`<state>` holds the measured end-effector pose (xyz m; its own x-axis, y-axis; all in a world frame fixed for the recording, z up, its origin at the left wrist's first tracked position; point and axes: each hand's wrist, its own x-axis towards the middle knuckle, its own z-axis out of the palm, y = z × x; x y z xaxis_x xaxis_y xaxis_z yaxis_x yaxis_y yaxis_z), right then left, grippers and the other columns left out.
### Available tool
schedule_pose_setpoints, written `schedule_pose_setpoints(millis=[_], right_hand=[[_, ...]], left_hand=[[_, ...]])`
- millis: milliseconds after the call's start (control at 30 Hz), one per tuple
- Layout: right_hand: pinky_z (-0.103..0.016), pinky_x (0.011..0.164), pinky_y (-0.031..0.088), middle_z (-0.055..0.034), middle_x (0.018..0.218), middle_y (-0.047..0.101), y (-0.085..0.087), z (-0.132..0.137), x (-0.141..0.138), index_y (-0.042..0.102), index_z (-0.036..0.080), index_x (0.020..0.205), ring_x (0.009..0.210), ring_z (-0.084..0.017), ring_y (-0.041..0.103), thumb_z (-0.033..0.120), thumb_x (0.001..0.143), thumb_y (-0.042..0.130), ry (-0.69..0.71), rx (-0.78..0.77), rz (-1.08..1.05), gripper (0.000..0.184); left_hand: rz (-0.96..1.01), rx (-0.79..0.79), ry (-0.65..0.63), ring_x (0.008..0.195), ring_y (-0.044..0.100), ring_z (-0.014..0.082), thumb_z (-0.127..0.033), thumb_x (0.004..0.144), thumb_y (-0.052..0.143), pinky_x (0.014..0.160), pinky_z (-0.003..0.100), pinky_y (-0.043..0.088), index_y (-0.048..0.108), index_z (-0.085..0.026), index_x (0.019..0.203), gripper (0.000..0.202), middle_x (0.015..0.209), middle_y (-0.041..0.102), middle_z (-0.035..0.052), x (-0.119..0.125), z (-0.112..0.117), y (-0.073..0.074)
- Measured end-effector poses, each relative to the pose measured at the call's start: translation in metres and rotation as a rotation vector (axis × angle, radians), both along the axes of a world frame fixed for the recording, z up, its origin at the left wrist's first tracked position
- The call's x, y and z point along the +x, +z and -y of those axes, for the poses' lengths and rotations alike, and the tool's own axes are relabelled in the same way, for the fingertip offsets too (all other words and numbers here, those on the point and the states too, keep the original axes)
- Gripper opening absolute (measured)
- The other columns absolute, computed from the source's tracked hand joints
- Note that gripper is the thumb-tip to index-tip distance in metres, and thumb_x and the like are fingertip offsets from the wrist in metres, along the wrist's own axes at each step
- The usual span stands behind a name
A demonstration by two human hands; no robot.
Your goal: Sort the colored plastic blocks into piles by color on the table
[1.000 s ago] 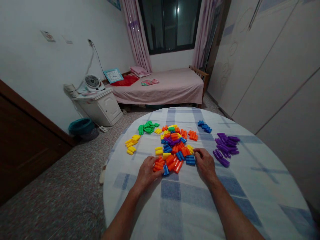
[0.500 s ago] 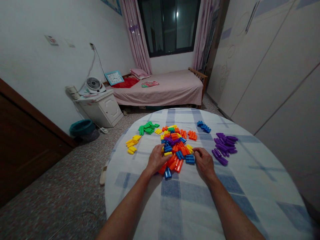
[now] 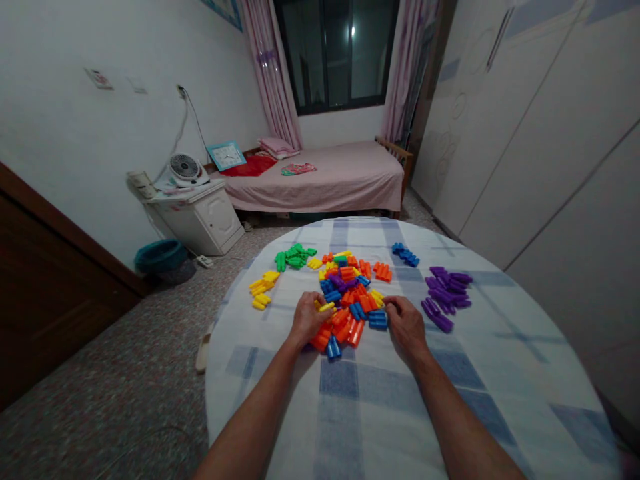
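Yellow block in its grip, a person's left hand is at the near left edge of a mixed pile on a round, cloth-covered table, thumb and fingers pinched together. Opposite, the right hand is at the pile's other side, fingers curled inward and tips at a yellow cluster; whether they grip anything cannot be told. Between the hands lie orange blocks, with a blue piece closer to the person and a blue row just inside the right hand. Farther out, a yellow group lies left of the left hand, with green blocks ahead of it. Ahead of the right hand are an orange row and, past that, a blue group; to its right, purple blocks lie scattered. Well beyond both hands, a pink-covered bed stands below a dark window, with a fan on a white cabinet to the left and a pale wardrobe to the right.
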<state>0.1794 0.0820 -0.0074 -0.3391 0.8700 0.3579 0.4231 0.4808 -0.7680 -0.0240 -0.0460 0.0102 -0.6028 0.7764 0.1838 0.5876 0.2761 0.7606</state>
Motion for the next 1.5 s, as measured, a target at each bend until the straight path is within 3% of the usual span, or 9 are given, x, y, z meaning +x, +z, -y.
schedule_pose_setpoints(millis=[200,400,600,733,933,1067,1167,1333,1500], right_hand=[[-0.032,0.077,0.042,-0.0061,0.089,0.066,0.001,0.0,0.001,0.066,0.018,0.085,0.082,-0.02,0.059,0.03,0.079,0.04,0.001,0.015,0.009,0.029],[-0.032,0.077,0.042,-0.006,0.09,0.066,0.001,-0.001,0.001,0.066,0.019,0.085,0.083,-0.02,0.059,0.03,0.079,0.039,0.002,0.016,0.011,0.029],[-0.033,0.077,0.042,-0.0059,0.089,0.067,0.002,0.0,0.0,0.065,0.019,0.085,0.082,-0.02,0.059,0.03,0.079,0.04,-0.001,-0.002,0.001,0.029],[-0.033,0.078,0.042,-0.0061,0.09,0.067,0.002,0.0,0.0,0.065,0.018,0.086,0.084,-0.02,0.059,0.03,0.079,0.04,-0.002,-0.007,-0.001,0.029],[-0.032,0.077,0.042,-0.0052,0.09,0.067,0.0,0.0,0.001,0.066,0.019,0.086,0.083,-0.019,0.059,0.029,0.079,0.041,-0.001,-0.013,-0.006,0.028],[-0.032,0.077,0.043,-0.0061,0.09,0.067,0.0,0.0,0.0,0.066,0.018,0.086,0.083,-0.02,0.059,0.03,0.079,0.041,-0.001,-0.018,-0.015,0.029],[-0.033,0.078,0.042,-0.0062,0.09,0.067,0.0,0.0,0.0,0.066,0.019,0.086,0.084,-0.02,0.059,0.03,0.079,0.04,-0.005,-0.013,-0.001,0.029],[-0.032,0.078,0.042,-0.0064,0.09,0.067,-0.002,-0.001,0.0,0.066,0.018,0.086,0.084,-0.02,0.059,0.028,0.079,0.04,0.003,-0.005,-0.001,0.029],[-0.032,0.077,0.042,-0.0065,0.088,0.066,-0.001,-0.001,0.001,0.065,0.018,0.085,0.082,-0.02,0.059,0.029,0.08,0.039,0.016,-0.001,-0.015,0.028]], left_hand=[[0.201,0.11,-0.047,0.074,0.056,0.0143,-0.025,0.063,0.064,0.071,0.028,0.047,0.061,-0.018,0.079,0.018,0.08,0.06,0.0001,-0.007,0.01,-0.004],[0.321,0.237,0.139,0.069,0.058,0.0149,-0.03,0.059,0.062,0.064,0.027,0.049,0.061,-0.017,0.075,0.021,0.074,0.062,0.0005,-0.043,0.028,0.004],[-0.033,0.192,0.375,0.081,0.061,0.019,-0.03,0.067,0.055,0.077,0.034,0.05,0.063,-0.017,0.087,0.025,0.091,0.064,0.0058,-0.096,0.053,0.002],[-0.343,0.06,0.32,0.101,0.057,0.0262,-0.025,0.074,0.051,0.097,0.045,0.041,0.064,-0.018,0.092,0.024,0.101,0.064,0.0098,-0.106,0.063,-0.004],[-0.472,0.043,0.352,0.118,0.048,0.0285,-0.029,0.081,0.049,0.104,0.045,0.036,0.061,-0.018,0.11,0.033,0.122,0.053,0.0132,-0.068,0.065,0.006],[-0.223,-0.013,0.107,0.112,0.054,0.0256,-0.038,0.084,0.048,0.101,0.043,0.042,0.06,-0.02,0.113,0.036,0.116,0.058,0.0109,-0.021,0.075,0.003],[-0.033,0.012,0.111,0.134,0.036,0.0267,-0.045,0.087,0.044,0.111,0.046,0.029,0.05,-0.019,0.128,0.049,0.14,0.043,0.0135,0.014,0.07,-0.012],[0.097,0.084,0.111,0.142,0.022,0.0239,-0.041,0.088,0.042,0.116,0.042,0.019,0.043,-0.016,0.134,0.051,0.149,0.031,0.0139,0.05,0.021,-0.024],[0.142,0.235,0.173,0.137,0.031,0.022,-0.041,0.091,0.036,0.115,0.039,0.023,0.044,-0.015,0.131,0.049,0.144,0.039,0.0145,0.039,-0.026,-0.009]])
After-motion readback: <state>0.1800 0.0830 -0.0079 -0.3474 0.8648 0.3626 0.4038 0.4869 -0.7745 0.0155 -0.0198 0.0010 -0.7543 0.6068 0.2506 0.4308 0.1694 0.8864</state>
